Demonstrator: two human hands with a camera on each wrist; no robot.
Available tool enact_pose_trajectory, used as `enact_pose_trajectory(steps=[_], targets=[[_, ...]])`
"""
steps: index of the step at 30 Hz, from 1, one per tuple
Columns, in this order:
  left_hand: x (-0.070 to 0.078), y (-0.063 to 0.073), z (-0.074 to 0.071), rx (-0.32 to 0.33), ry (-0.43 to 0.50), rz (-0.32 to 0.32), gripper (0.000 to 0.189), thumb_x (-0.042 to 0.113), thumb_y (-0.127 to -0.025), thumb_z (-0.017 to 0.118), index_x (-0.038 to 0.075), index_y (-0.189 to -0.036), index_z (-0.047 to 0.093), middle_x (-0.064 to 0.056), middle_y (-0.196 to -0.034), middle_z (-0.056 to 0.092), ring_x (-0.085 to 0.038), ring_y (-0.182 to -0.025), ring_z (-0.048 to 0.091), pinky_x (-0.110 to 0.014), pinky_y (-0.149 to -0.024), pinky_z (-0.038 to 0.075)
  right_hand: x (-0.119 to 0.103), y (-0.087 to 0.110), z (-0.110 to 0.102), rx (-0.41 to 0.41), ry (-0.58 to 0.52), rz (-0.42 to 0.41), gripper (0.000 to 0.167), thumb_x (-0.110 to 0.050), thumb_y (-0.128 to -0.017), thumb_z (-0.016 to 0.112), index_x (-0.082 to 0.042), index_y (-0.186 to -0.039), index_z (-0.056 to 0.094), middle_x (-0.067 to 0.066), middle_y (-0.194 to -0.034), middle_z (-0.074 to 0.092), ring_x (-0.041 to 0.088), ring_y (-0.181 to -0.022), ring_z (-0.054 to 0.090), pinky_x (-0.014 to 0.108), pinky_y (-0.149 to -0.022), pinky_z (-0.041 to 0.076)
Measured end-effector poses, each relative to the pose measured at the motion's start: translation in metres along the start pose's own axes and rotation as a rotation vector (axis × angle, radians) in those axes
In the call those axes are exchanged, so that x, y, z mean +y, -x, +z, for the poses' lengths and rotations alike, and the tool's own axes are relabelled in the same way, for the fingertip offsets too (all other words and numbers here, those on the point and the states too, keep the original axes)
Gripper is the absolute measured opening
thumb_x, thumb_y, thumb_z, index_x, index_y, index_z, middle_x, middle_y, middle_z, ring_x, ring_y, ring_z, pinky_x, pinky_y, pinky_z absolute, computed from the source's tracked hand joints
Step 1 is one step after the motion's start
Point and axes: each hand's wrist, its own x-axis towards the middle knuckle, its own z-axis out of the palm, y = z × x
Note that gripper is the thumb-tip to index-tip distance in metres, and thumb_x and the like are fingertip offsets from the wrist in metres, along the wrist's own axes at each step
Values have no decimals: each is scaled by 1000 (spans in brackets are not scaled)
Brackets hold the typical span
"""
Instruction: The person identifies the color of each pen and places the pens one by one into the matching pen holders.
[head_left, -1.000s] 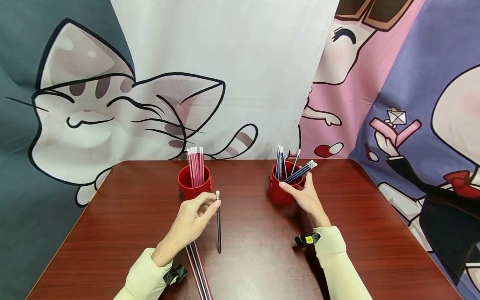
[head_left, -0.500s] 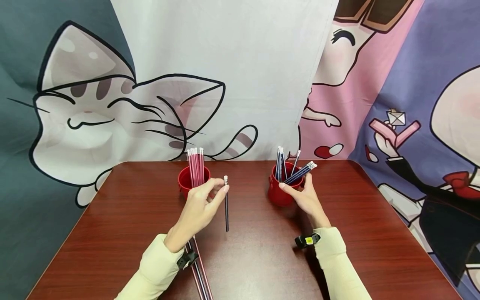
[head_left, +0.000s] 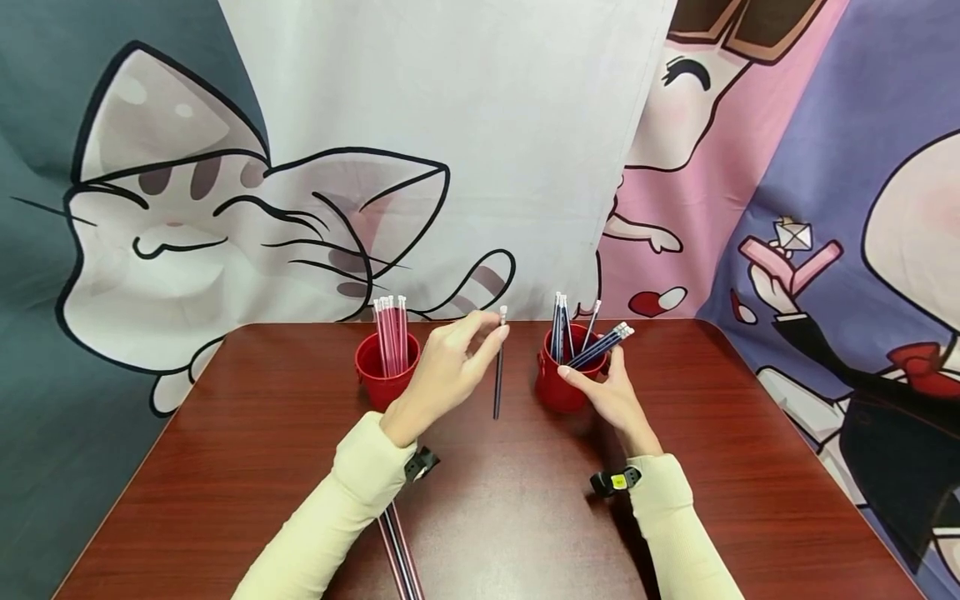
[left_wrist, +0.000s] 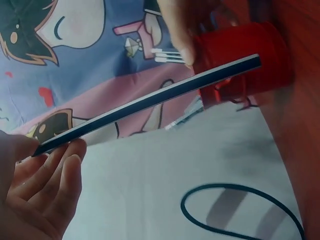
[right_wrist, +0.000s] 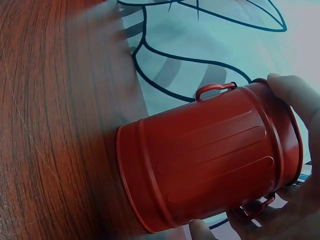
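Note:
My left hand (head_left: pixel 442 371) pinches a dark blue pencil (head_left: pixel 498 383) by its white eraser end. The pencil hangs almost upright above the table, between two red buckets. In the left wrist view, the dark pencil (left_wrist: pixel 150 101) points toward the right-hand red bucket (left_wrist: pixel 272 57), and its far end overlaps the bucket there. My right hand (head_left: pixel 618 400) grips that red bucket (head_left: pixel 557 390) at its right side and rim. Dark blue pencils (head_left: pixel 559 329) stand and lean in it, eraser ends up. In the right wrist view, the bucket (right_wrist: pixel 215 155) shows ribbed sides and small handles.
A second red bucket (head_left: pixel 375 387), to the left, contains several pink pencils (head_left: pixel 392 333). Some loose pink and dark pencils (head_left: pixel 402 554) lie on the brown table (head_left: pixel 510 517) near its front, partly under the left forearm. A cartoon-printed cloth (head_left: pixel 540 125) hangs behind the table.
My left hand has moved right and away from me, carrying the dark pencil from near the left bucket toward the right one. My right hand and its bucket stay put.

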Motion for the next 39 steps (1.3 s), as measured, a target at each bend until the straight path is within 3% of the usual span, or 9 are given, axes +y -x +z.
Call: enact_pose_trajectory(steps=[13,17,23,28,33,39], targets=[[-6,-46,42,50,7,20,14,19,-92,54,7,-96,61,-1,-82,66,-8,-74,61,-18,-65,49,24,-14,-3,19,4,-13,89,-41,-75,72,-19,-141,17,7,-138,35,25,-126,31,53,-104,23],[-4,-55,47,64,-2,8,15,20,-92,54,7,-97,61,0,-82,66,-7,-73,60,-19,-63,47,27,-16,-1,21,17,-11,89,-43,-75,72,-20,-141,17,6,-139,34,25,-127,31,54,-105,23],[1,-65,59,135,9,10,16,18,-92,54,5,-99,62,-3,-84,68,-10,-76,62,-23,-66,48,26,-15,-1,11,-15,-3,87,-38,-76,72,-23,-141,16,8,-139,33,28,-126,35,53,-104,27],[1,-66,78,136,19,-3,17,17,-93,53,4,-99,61,-4,-84,68,-10,-77,63,-17,-69,48,28,-15,-2,14,-9,1,87,-42,-75,72,-23,-140,16,6,-138,33,28,-124,37,51,-103,30],[-2,-55,93,40,-27,-8,19,19,-94,52,5,-103,61,-2,-87,67,-9,-75,61,-15,-69,47,31,-15,-2,23,11,-4,86,-45,-76,71,-24,-140,17,6,-136,35,27,-118,44,49,-99,35],[-9,-42,103,-47,-71,-35,20,22,-94,51,8,-104,62,-1,-90,66,-11,-69,59,-20,-63,47,25,-15,-2,12,0,-9,88,-44,-75,72,-20,-140,17,8,-135,35,31,-119,42,49,-98,35]])
